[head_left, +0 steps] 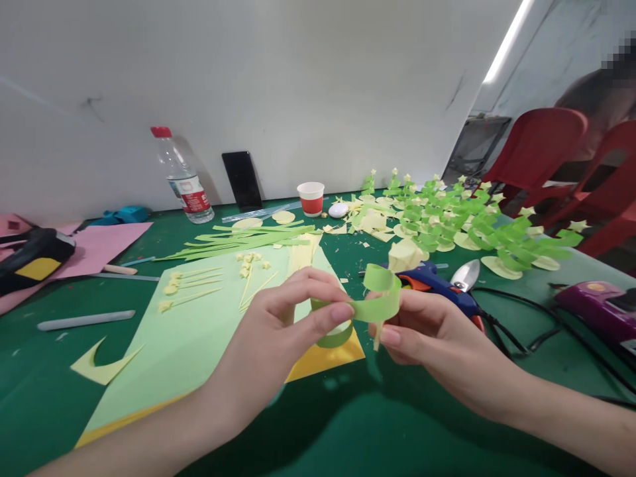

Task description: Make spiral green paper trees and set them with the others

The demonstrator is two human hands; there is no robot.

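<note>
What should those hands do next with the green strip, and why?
Perhaps wind more of the green strip round the pale stem: the right hand holds the stem, the left hand pinches the strip with a length curling beneath, and the star-topped paper plants show similar curls.

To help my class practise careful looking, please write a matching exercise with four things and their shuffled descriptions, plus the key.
1. Bottle
2. Phone
3. Paper strip
4. Thin stem

A. Pale yellow, held in the right hand
B. Clear, with a red cap
C. Green, pinched by the left hand
D. Black, leaning against the white panel

Pairs: 1-B, 2-D, 3-C, 4-A
</note>
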